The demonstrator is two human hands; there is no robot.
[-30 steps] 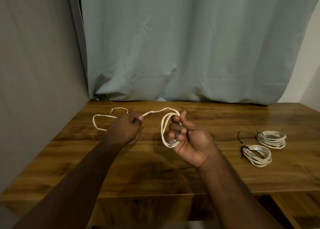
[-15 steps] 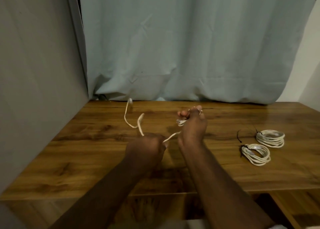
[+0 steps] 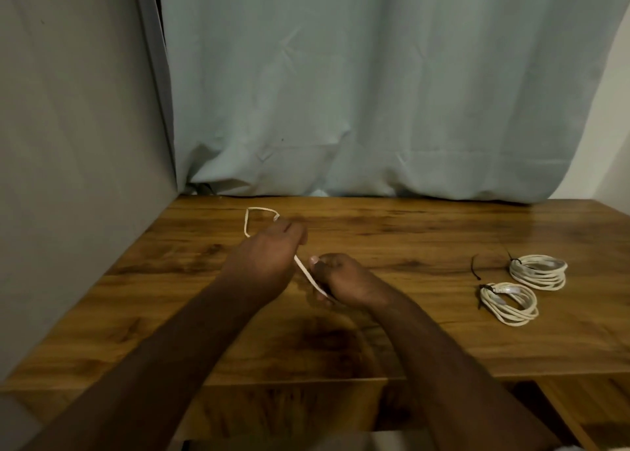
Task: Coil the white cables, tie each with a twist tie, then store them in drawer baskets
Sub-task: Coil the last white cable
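Over the middle of the wooden table, both hands work a white cable. My left hand grips the cable, and a short free end loops out behind it toward the back left. My right hand is curled around the wound part of the same cable, which is mostly hidden in its palm; a strand runs taut between the hands. Two coiled white cables lie at the right, a nearer coil and a farther coil, each bound with a dark tie.
A loose black twist tie lies just left of the two coils. A pale blue curtain hangs behind the table and a grey wall closes the left side. Wooden furniture shows below the table's front edge at right.
My left hand moved up and back while my right hand dropped and turned over. The free end of the cable got shorter and now lies near the back left.
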